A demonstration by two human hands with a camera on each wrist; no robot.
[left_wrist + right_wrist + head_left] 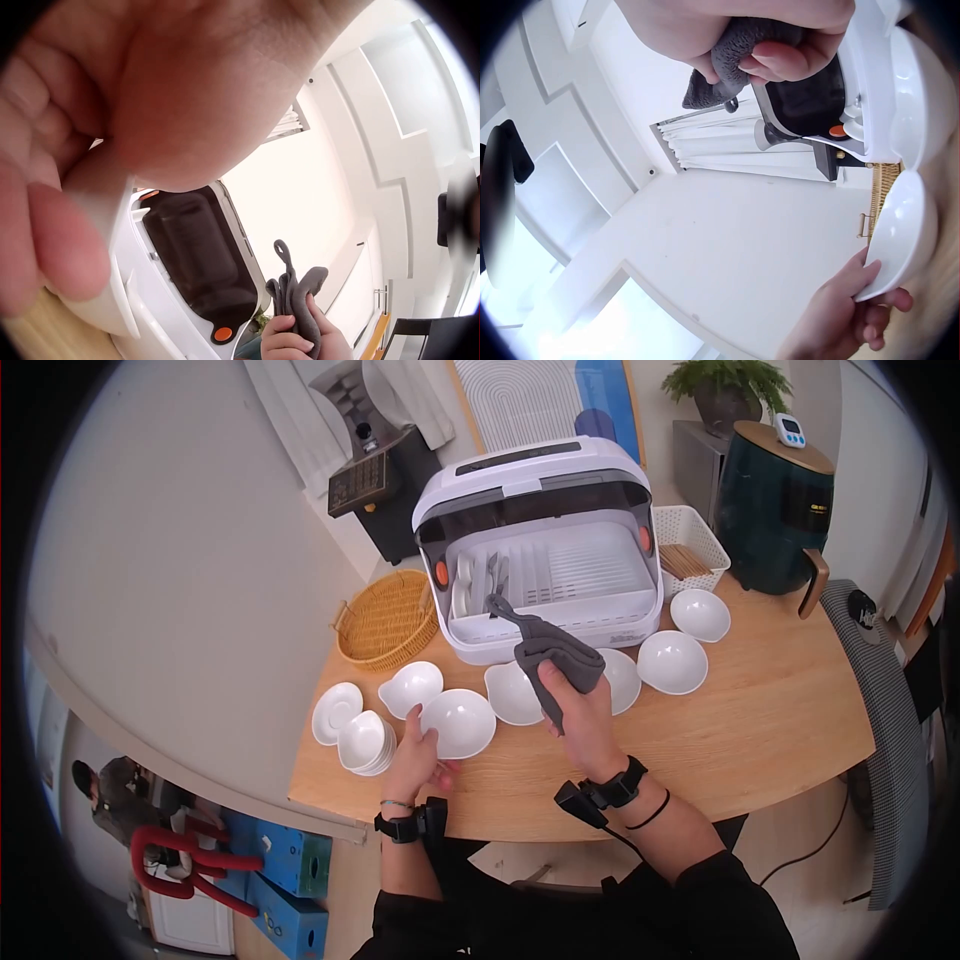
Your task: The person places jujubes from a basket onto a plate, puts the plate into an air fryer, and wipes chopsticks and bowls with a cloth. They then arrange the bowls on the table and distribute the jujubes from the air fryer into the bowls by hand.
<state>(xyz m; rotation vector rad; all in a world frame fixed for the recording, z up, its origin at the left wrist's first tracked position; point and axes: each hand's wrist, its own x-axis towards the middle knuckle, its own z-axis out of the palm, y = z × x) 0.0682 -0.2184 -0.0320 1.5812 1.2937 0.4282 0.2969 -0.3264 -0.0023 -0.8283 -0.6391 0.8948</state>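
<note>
My left hand [412,762] pinches the near left rim of a white bowl [460,724], thumb on the inside; in the right wrist view this bowl [901,238] looks tilted. My right hand [585,722] grips a folded dark grey cloth [560,653] above the row of bowls. The cloth [739,56] also shows bunched in my fingers in the right wrist view. Other white bowls [672,662] stand along the front of a white dish cabinet [560,640]. Left of my left hand are a stack of small bowls [362,740] and a saucer [338,712].
A round wicker tray [385,622] lies left of the cabinet. Right of it stand a white basket [692,540] with wooden sticks and a dark green air fryer [775,510]. A person [125,810] is in the background at the lower left.
</note>
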